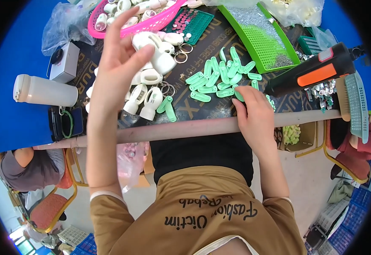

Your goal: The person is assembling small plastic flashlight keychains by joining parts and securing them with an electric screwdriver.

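My left hand (123, 63) is raised over the left part of the table, its fingers spread and nothing in its grasp. Below and beside it lie several white plastic keychain pieces (152, 103), some with metal split rings (167, 88). Two green oblong pieces (166, 109) rest next to them. At the table's front edge, my right hand (254, 111) curls its fingers around the end of one green oblong plastic piece (238, 92), partly hidden by the fingertips. Just beyond is a loose pile of the same green pieces (215, 75).
A pink basket (130, 30) of white parts and a dark green tray (200, 25) stand at the back. To the right are a bright green tray (260, 70) of small metal parts and a black-orange power tool (315, 74). A white bottle (45, 90) lies left.
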`<state>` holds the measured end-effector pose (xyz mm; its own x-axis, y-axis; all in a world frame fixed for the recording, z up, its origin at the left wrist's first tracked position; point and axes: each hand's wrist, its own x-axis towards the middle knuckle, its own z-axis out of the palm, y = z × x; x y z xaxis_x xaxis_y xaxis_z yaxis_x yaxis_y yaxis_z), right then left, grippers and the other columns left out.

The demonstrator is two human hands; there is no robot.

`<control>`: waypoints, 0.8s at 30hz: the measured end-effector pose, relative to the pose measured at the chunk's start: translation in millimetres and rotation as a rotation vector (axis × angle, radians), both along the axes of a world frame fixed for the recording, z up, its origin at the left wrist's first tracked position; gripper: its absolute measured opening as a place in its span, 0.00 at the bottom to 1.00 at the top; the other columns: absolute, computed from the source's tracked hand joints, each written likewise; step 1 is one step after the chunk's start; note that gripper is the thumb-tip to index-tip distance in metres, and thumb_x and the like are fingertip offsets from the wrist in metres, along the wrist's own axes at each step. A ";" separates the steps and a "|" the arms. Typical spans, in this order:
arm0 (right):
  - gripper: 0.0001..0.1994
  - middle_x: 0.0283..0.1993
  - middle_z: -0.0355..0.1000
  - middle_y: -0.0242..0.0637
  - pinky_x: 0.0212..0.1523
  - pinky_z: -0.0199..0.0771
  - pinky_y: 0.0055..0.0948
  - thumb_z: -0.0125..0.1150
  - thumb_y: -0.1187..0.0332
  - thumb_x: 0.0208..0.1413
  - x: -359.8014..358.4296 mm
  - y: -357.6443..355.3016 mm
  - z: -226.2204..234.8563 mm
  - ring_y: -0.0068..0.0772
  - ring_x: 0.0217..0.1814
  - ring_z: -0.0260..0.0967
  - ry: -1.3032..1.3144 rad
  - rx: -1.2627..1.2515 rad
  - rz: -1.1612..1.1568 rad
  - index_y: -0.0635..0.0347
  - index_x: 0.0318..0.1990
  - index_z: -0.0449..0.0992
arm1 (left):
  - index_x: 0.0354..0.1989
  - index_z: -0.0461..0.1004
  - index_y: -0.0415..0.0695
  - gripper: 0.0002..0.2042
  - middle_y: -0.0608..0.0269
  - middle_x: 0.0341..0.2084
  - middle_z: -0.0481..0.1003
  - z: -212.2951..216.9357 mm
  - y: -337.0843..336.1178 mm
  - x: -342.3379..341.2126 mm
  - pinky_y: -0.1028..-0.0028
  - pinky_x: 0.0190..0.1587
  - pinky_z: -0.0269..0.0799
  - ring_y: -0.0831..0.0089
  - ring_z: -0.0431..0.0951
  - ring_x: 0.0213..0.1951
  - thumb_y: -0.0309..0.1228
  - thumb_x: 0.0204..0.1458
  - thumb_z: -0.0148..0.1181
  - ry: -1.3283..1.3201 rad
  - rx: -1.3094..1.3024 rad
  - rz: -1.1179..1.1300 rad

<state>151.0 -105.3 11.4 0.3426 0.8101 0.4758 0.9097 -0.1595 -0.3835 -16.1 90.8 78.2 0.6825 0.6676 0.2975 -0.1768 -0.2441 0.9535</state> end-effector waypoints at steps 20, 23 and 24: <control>0.08 0.34 0.69 0.36 0.32 0.67 0.22 0.59 0.82 0.42 2.0 -32.2 0.3 0.30 0.35 0.67 0.488 0.062 0.225 0.63 0.33 0.72 | 0.41 0.70 0.40 0.17 0.59 0.32 0.67 -64.4 -99.7 -9.9 0.77 0.36 0.73 0.70 0.73 0.35 0.14 0.40 0.57 0.310 0.006 0.018; 0.09 0.31 0.71 0.36 0.34 0.68 0.25 0.61 0.82 0.38 7.1 -38.6 1.4 0.33 0.35 0.67 0.293 0.018 0.247 0.63 0.30 0.72 | 0.42 0.71 0.41 0.18 0.61 0.31 0.67 -61.7 -100.0 -10.1 0.80 0.33 0.72 0.73 0.72 0.34 0.15 0.38 0.59 0.419 0.237 0.025; 0.09 0.31 0.71 0.36 0.35 0.67 0.26 0.62 0.81 0.37 7.9 -40.0 2.5 0.34 0.35 0.67 0.258 -0.014 0.239 0.62 0.29 0.72 | 0.41 0.72 0.42 0.19 0.62 0.29 0.67 -62.4 -100.4 -9.8 0.80 0.31 0.71 0.73 0.71 0.33 0.16 0.37 0.61 0.435 0.342 0.034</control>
<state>159.0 -145.3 13.9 0.2503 0.8877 0.3864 0.7952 0.0392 -0.6051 -26.0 -9.5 15.8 0.7705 0.6062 0.1972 0.2287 -0.5516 0.8021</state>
